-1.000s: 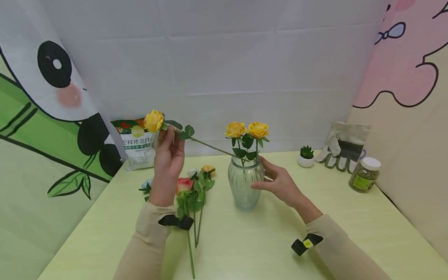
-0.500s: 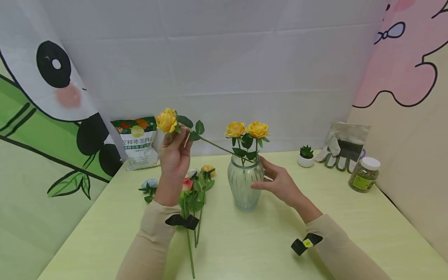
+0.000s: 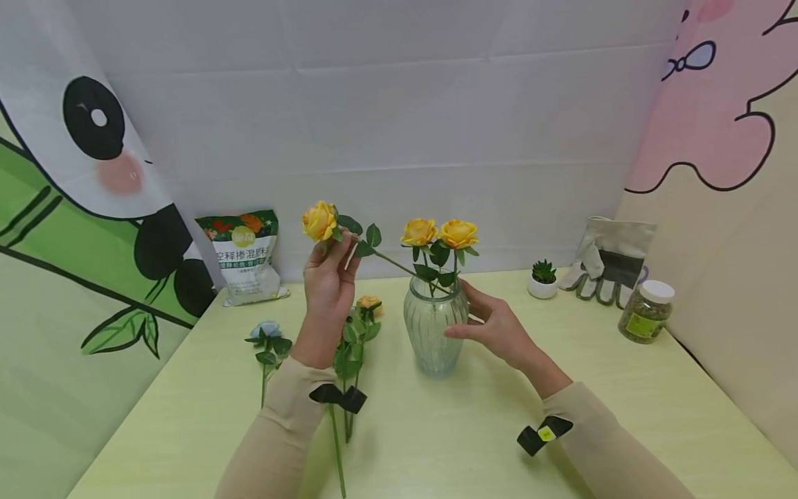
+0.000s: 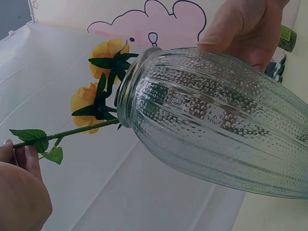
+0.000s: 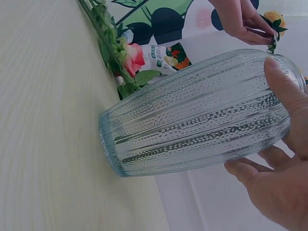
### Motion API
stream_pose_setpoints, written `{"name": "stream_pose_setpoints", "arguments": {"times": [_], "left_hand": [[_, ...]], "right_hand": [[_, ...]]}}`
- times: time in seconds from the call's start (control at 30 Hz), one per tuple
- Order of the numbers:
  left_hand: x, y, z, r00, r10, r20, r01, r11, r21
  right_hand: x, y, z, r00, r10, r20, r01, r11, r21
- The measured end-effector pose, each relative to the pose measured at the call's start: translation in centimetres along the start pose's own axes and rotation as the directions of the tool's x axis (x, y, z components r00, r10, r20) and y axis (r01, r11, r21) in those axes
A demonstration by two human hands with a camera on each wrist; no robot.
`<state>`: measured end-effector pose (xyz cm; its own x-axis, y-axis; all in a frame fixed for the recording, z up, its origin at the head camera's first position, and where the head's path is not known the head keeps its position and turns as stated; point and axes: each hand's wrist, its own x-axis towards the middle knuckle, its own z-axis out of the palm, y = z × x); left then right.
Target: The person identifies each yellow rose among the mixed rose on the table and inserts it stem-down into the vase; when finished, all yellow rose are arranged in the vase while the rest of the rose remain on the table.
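A ribbed clear glass vase (image 3: 434, 328) stands mid-table with two yellow roses (image 3: 439, 233) in it. My left hand (image 3: 329, 283) is raised left of the vase and pinches the stem of a third yellow rose (image 3: 319, 220) just under the bloom; its stem (image 4: 84, 129) slants down into the vase mouth (image 4: 126, 84). My right hand (image 3: 495, 320) holds the vase (image 5: 202, 122) from its right side, thumb (image 5: 284, 89) near the rim and fingers around the back.
Loose flowers lie left of the vase: a pink rose (image 5: 133, 54), a small yellow one (image 3: 369, 303) and a pale blue one (image 3: 267, 329). At the back stand a fertiliser bag (image 3: 244, 256), a small potted succulent (image 3: 542, 278), work gloves (image 3: 607, 260) and a lidded jar (image 3: 645, 311).
My left hand has carried the yellow rose to the right, closer to the vase, with the stem sliding deeper into the mouth. The right hand has stayed on the vase.
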<state>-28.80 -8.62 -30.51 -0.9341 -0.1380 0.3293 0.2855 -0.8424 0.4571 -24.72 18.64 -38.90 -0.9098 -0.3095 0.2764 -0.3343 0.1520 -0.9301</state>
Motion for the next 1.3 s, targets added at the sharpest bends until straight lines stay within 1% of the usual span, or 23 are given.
{"name": "stream_pose_setpoints", "arguments": {"times": [0.1, 0.2, 0.33, 0.47, 0.6, 0.7, 0.8, 1.07, 1.17, 1.3], "left_hand": [[0.1, -0.4, 0.1, 1.000, 0.005, -0.006, -0.005, 1.000, 0.028], [0.1, -0.7, 0.2, 1.000, -0.004, -0.012, 0.004, 0.999, 0.038], [0.2, -1.1, 0.2, 0.999, -0.019, -0.039, 0.021, 0.999, 0.038], [0.1, -1.4, 0.2, 0.998, -0.013, -0.054, 0.015, 0.999, 0.043], [0.0, -2.0, 0.3, 0.999, -0.005, -0.038, 0.008, 0.996, 0.088], [-0.1, -2.6, 0.4, 1.000, -0.015, -0.018, 0.018, 0.990, 0.143], [-0.2, -3.1, 0.4, 1.000, -0.026, -0.013, 0.028, 0.982, 0.184], [-0.2, -4.0, 0.3, 0.999, -0.039, 0.001, 0.038, 0.976, 0.216], [-0.1, -4.3, 0.5, 0.999, -0.048, -0.003, 0.048, 0.975, 0.216], [-0.3, -4.7, 0.6, 0.998, -0.068, -0.003, 0.067, 0.968, 0.240]], "right_hand": [[0.0, 0.0, 0.0, 1.000, -0.002, 0.000, 0.002, 1.000, 0.002], [0.0, 0.0, 0.0, 1.000, -0.004, -0.001, 0.004, 1.000, -0.002], [0.0, 0.0, 0.0, 1.000, -0.002, -0.004, 0.002, 1.000, -0.009], [0.0, 0.0, 0.0, 1.000, 0.002, -0.002, -0.002, 1.000, -0.009], [0.1, 0.1, 0.0, 1.000, 0.004, -0.004, -0.004, 1.000, -0.013], [0.1, 0.1, 0.0, 1.000, 0.004, -0.008, -0.004, 1.000, -0.013], [0.0, 0.0, 0.1, 1.000, 0.008, -0.006, -0.008, 1.000, -0.007], [0.0, 0.0, 0.1, 1.000, 0.007, 0.003, -0.007, 1.000, -0.003], [0.0, 0.0, 0.0, 1.000, 0.008, 0.002, -0.008, 1.000, -0.005], [0.0, 0.1, 0.0, 1.000, 0.015, 0.002, -0.015, 1.000, -0.003]]}}
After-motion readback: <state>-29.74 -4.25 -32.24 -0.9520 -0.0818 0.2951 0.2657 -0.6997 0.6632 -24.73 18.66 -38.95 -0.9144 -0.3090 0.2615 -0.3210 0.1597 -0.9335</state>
